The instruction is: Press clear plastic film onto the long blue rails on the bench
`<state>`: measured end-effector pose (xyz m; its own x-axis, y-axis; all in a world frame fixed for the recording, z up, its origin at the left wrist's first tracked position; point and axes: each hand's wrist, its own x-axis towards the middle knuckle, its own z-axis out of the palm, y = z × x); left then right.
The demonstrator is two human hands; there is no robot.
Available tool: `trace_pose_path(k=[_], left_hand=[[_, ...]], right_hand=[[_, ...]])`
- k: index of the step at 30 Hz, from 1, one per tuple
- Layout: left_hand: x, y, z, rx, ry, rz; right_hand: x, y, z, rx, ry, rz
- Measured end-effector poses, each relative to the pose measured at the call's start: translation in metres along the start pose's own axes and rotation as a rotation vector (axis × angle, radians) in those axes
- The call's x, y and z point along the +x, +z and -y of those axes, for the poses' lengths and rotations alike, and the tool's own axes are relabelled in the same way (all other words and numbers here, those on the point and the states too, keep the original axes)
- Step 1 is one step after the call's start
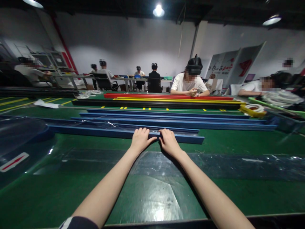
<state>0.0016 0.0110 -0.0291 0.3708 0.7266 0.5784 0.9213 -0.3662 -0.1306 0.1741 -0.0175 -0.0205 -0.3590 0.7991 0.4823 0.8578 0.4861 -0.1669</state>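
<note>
Under my left hand (141, 139) and right hand (168, 140) lies the long blue plastic channel (114, 133), fingers draped over it, thumbs nearly meeting. Just nearer me, a clear film strip (214, 163) crosses the green tabletop (238, 197). Even pressure from both palms should keep the channel straight.

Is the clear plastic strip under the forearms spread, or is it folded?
Spread: the clear strip lies long and flat across the green table, with small wrinkles.
</note>
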Motion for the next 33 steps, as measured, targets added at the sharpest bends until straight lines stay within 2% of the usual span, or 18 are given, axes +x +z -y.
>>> trace_pose_path(k=[4,14,20,24,29,33], left_hand=[[0.000,0.000,0.000,0.000,0.003,-0.004],[-0.001,0.001,0.002,0.024,0.035,-0.008],[0.000,-0.004,0.002,-0.043,0.054,-0.002],[0.000,-0.007,0.003,-0.077,0.049,-0.035],[0.001,-0.008,0.004,-0.074,0.063,-0.054],[0.001,-0.008,0.001,-0.062,0.123,-0.056]], right_hand=[[0.000,0.006,-0.003,-0.001,-0.009,0.028],[0.008,0.014,-0.006,0.101,0.081,0.014],[0.009,0.007,-0.010,0.155,0.132,0.038],[0.005,-0.005,-0.018,0.137,0.311,0.007],[-0.006,-0.020,-0.046,-0.021,0.620,-0.047],[-0.015,-0.028,-0.067,-0.150,0.731,-0.065]])
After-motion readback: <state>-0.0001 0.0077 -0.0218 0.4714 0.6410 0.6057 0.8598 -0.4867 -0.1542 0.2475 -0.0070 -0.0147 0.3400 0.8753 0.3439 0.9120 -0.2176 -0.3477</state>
